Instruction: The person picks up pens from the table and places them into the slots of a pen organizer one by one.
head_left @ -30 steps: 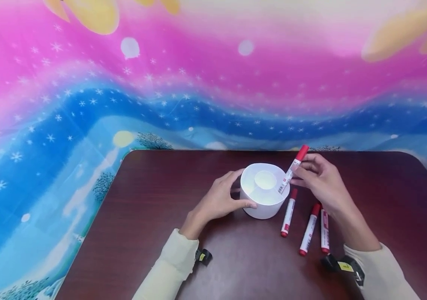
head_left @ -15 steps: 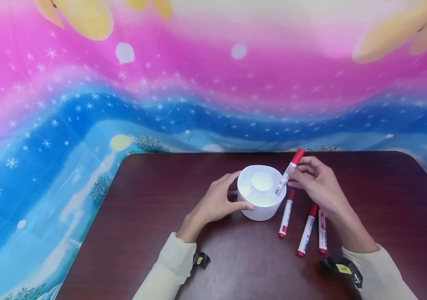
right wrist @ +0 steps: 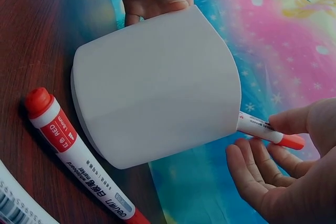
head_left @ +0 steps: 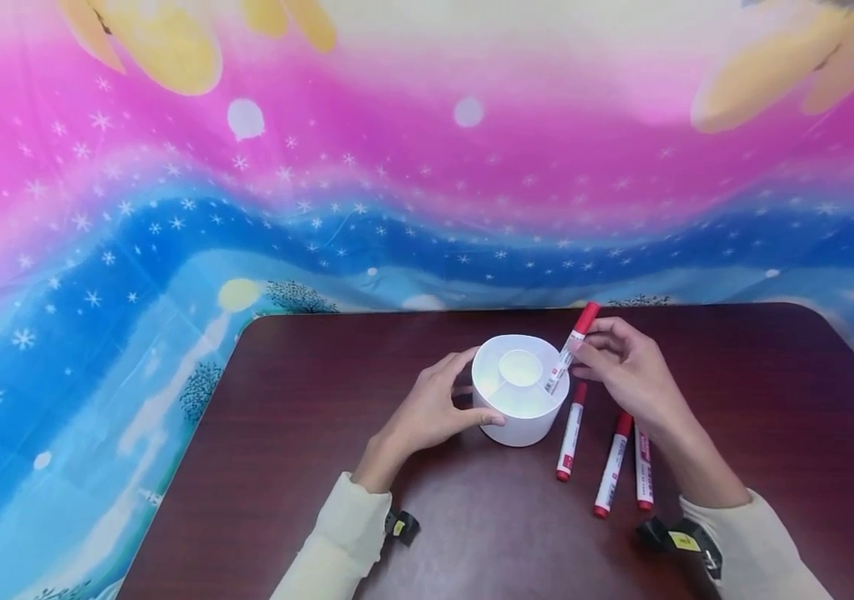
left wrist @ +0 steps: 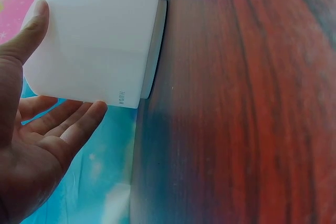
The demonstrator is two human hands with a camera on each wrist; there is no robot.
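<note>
A white round pen holder (head_left: 520,429) with a divided top and a round centre cup stands on the table. My left hand (head_left: 437,400) grips its left side, thumb on the front wall; the left wrist view shows the fingers (left wrist: 84,124) along the opposite side. Between thumb and fingers, my right hand (head_left: 632,371) pinches a red-capped whiteboard marker (head_left: 565,358). It leans to the right, cap up, its lower end inside the holder's right-hand section. In the right wrist view, the marker's body (right wrist: 257,127) sticks out past the rim, and its lower part is hidden by the wall.
Three more markers lie on the dark wooden table (head_left: 307,400): one marker (head_left: 571,433) close to the holder's right, another marker (head_left: 612,467) further right, and a third marker (head_left: 644,471) partly under the right wrist. A colourful printed cloth (head_left: 397,167) hangs behind the table.
The marker in my right hand has sunk slightly deeper into the holder and come a little closer to its centre. My left hand keeps its grip; the head view has shifted slightly.
</note>
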